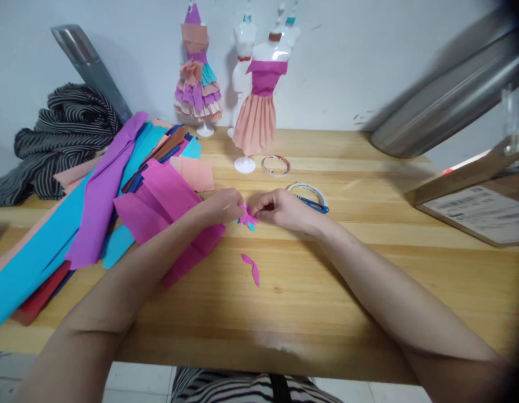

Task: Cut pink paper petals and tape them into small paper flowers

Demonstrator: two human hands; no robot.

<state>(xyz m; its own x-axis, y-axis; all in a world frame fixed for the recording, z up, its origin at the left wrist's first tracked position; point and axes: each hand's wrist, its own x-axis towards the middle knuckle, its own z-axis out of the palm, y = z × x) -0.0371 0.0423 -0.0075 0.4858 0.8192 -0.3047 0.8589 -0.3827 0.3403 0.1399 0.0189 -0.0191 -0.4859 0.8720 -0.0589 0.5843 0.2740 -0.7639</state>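
Pinching: left hand (228, 206) and right hand (280, 207) meet at a small, ruffled magenta-and-blue paper piece (247, 217).
Left grip: fingers closed on the piece's left edge, their tips partly hidden.
Right grip: thumb and forefinger pressed together at its right edge.
Ruffled piece: between the two hands, over the pale, striped wooden table (326, 313); whether it touches the wood, I cannot tell.
Scrap: a narrow, bent magenta paper scrap (255, 272) lies nearer the person.
Pile: broad magenta crepe-paper sheets (171, 190), left of the left hand, beside a long purple paper strip (103, 193).
Mannequin: a white figure in magenta top and pleated peach skirt (265, 81) stands beyond the hands.
Tape: a white ring-shaped tape roll (320, 193) and slim blue cutter (314, 205), just beside the right hand.
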